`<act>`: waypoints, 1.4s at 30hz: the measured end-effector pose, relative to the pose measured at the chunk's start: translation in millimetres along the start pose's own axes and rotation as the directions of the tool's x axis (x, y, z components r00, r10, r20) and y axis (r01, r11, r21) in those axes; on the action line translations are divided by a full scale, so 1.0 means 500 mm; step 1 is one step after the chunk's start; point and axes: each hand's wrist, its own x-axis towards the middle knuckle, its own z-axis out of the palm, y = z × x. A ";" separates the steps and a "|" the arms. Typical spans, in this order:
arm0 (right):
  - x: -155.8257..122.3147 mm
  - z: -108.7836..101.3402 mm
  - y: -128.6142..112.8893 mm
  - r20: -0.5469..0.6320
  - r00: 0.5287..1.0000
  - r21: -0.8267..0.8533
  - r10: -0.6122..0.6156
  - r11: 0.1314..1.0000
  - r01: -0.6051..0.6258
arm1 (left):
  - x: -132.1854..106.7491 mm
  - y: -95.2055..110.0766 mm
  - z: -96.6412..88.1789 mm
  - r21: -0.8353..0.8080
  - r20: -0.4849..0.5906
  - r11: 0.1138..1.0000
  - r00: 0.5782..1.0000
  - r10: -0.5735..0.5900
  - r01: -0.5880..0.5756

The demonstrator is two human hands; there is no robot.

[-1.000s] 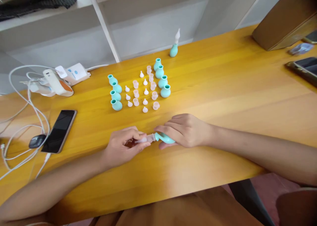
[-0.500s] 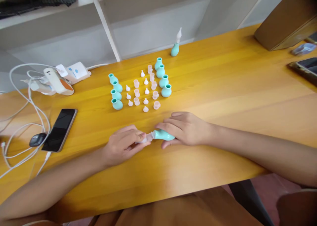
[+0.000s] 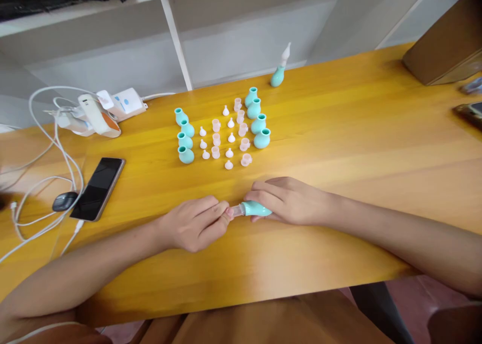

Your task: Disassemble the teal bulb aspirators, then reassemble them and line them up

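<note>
In my right hand (image 3: 288,199) a teal squeeze bulb (image 3: 256,209) lies on its side, its neck pointing left. A clear plastic connector (image 3: 238,210) joins that neck. My left hand (image 3: 201,222) pinches the connector's far end; its fingers hide whatever else is there. Beyond the hands are several loose teal bulbs (image 3: 262,139) in two columns, with small white cone-shaped tips (image 3: 229,153) and clear cup-like connectors (image 3: 244,144) between them. An assembled nasal aspirator (image 3: 277,76) stands at the back, its pale nozzle upward.
On the left lie a black phone (image 3: 98,189), a dark earbud case (image 3: 65,201) and tangled white cables. Chargers and a power strip (image 3: 126,104) sit behind them. A brown box (image 3: 444,37) stands at the back right, near another phone (image 3: 472,114).
My left fingers have closed tighter around the connector's end, covering the pale part that showed before. Both hands stay on the joined pieces. The whole view has shifted slightly.
</note>
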 end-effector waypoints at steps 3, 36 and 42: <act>0.004 -0.003 -0.003 0.015 1.000 0.004 -0.013 1.000 0.013 | 0.005 0.002 0.000 -0.008 -0.018 1.000 1.000 0.005 -0.006; 0.006 0.004 -0.045 -0.028 0.992 0.418 0.121 0.903 -0.098 | 0.016 0.025 -0.026 -0.542 0.134 0.771 0.940 -0.314 0.335; 0.018 -0.006 -0.042 -0.007 0.992 0.586 0.126 0.804 -0.098 | 0.016 0.010 -0.030 -0.696 0.144 0.628 0.924 -0.353 0.348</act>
